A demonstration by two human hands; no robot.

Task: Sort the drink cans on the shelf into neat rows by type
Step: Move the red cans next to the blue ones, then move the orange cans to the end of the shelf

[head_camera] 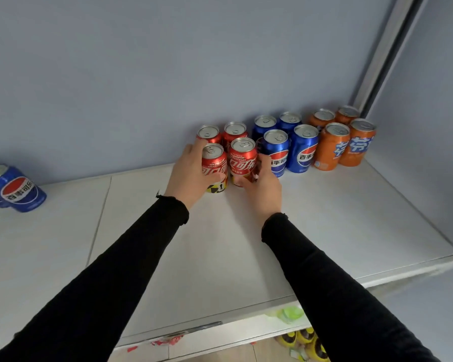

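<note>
Head view: left hand (191, 173) and right hand (263, 188), fingers curled around red cans (242, 159).

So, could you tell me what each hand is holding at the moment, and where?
The left hand grips the front-left red can by its side; the right hand grips the front-right red can low on its side.

Head camera looks forward and down, close over the white shelf (324, 218) against the wall.

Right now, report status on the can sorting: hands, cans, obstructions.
Left hand grips front-left red can; right hand grips front-right red can. Blue block and orange block stand sorted. Stray blue cans far left, unsorted. Nothing blocking.
</note>
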